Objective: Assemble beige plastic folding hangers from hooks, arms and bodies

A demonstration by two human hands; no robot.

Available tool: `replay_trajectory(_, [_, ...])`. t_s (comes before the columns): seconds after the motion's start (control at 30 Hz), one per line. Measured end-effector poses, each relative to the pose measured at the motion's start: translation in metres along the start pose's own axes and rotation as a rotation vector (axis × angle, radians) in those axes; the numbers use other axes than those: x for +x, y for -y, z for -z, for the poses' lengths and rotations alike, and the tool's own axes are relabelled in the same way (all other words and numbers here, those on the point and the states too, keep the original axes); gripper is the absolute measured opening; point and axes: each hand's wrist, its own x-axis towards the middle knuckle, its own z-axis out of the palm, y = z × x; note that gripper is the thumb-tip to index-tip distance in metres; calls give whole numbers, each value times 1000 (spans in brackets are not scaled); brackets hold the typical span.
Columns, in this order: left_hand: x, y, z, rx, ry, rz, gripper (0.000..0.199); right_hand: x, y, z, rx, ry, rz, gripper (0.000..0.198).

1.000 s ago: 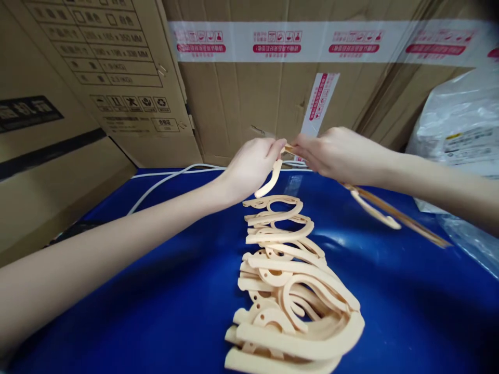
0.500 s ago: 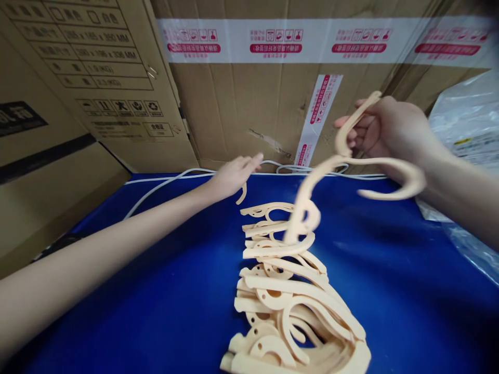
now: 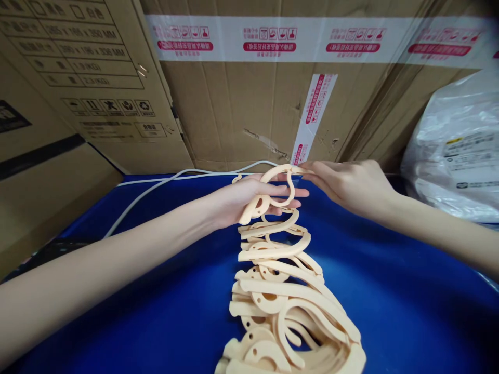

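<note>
A beige plastic folding hanger (image 3: pixel 277 170) is folded up between my two hands above the far end of a row of similar hangers. My left hand (image 3: pixel 237 200) holds it from the left, thumb across it, fingers stretched out behind and beneath. From the right, my right hand (image 3: pixel 346 179) pinches the hanger's far end near its joint. Below them, a row of folded beige hangers (image 3: pixel 300 291) runs toward me, overlapping one another. A small beige curved piece (image 3: pixel 237 178) peeks out behind my left hand; the rest of it is hidden.
Cardboard boxes (image 3: pixel 234 104) stand along the back and left of the blue surface (image 3: pixel 156 291). A white cable (image 3: pixel 156 182) lies along the back edge. At the right back sits a clear plastic-wrapped package (image 3: pixel 456 150).
My right hand has brought the unfolded hanger down and left, and it is now folded. My left hand has turned palm up and taken hold of it.
</note>
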Motion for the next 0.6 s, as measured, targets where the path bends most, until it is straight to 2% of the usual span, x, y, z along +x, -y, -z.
replay_trajectory(0.07, [3,-1,-5,-66,14,46,22,0,3,-3,62,7,-23,39])
replay_trajectory(0.1, [5,-1,-7,-54,2,59,19,0,3,-5,166,29,-43,40])
replay_trajectory(0.2, [10,-1,-9,233,-144,10,17,2,-6,-14,617,186,-214,46])
replay_trajectory(0.27, [14,-2,-5,454,-260,0,15,2,-17,-22,787,286,-357,47])
replay_trajectory(0.33, [19,-2,1,570,-332,20,15,3,-27,-31,674,308,-386,44])
replay_trajectory(0.43, [29,-4,8,627,-392,-6,48,6,-31,-42,259,319,-314,41])
replay_trajectory(0.5, [38,-5,7,670,-367,-50,58,9,-26,-43,62,318,-311,45])
replay_trajectory(0.57, [45,-6,3,695,-320,-101,57,14,-15,-38,78,258,-340,52])
replay_trajectory(0.6, [48,-6,1,681,-310,-130,53,17,-8,-34,208,225,-352,57])
